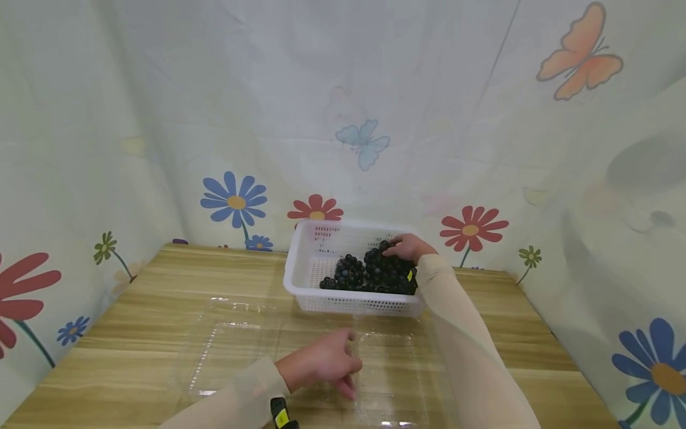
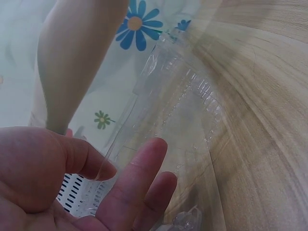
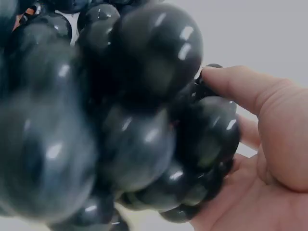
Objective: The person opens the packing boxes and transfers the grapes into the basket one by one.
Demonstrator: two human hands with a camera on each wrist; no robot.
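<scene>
A white perforated plastic basket (image 1: 290, 277) holds several bunches of dark grapes (image 1: 349, 273). Inside its right end, my right hand (image 1: 409, 248) grips a bunch. Close up in the right wrist view, thumb and fingers of the right hand (image 3: 269, 130) lie around one side of a bunch of grapes (image 3: 139, 139), its far side hidden. My left hand (image 1: 324, 360) hovers by the inner edge of an open clear plastic clamshell box (image 1: 200, 363). In the left wrist view, the left hand's (image 2: 91, 187) thumb and loosely bent fingers stand apart near the box's clear wall (image 2: 139, 106).
The clamshell's two clear halves lie side by side on the wooden table (image 1: 123, 351), in front of the basket. A flower-printed curtain (image 1: 257, 107) stands behind the table and along both sides. A dark band with a yellow mark (image 1: 281, 414) is on the left wrist.
</scene>
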